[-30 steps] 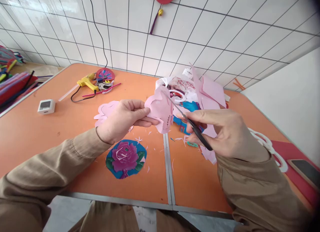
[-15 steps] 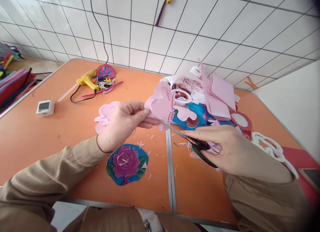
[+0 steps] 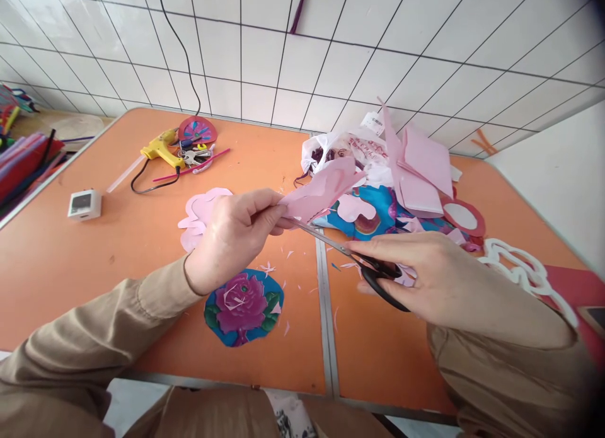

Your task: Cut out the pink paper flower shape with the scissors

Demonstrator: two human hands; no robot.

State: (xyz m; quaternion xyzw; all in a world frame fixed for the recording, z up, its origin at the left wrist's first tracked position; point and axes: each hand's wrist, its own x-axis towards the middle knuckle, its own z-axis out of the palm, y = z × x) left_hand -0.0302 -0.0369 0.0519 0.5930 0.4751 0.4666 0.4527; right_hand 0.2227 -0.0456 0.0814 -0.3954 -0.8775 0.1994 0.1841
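Observation:
My left hand [image 3: 241, 230] pinches a piece of pink paper [image 3: 321, 189] between thumb and fingers, holding it above the table. In my right hand [image 3: 425, 277] is a pair of scissors [image 3: 378, 275] with black handles. Their blades reach left to the lower edge of the paper, right beside my left fingertips; whether they bite into it I cannot tell. Pink paper cut-outs with rounded lobes [image 3: 201, 211] lie behind my left hand. Below it rests a round blue cut-out with a purple flower [image 3: 243, 305], with pink scraps on top.
A yellow glue gun [image 3: 163, 149] lies at the back left, near keys [image 3: 193, 156] and a white cube-shaped device [image 3: 85, 205]. Folded pink sheets [image 3: 420, 173], a plastic bag [image 3: 366, 151] and blue printed material [image 3: 378, 220] pile up at the back right. White loops [image 3: 515, 268] lie at the right.
The pink paper has turned and tilted to the right, now seen flatter and more edge-on. The scissors stay close to its lower edge. The view has shifted slightly.

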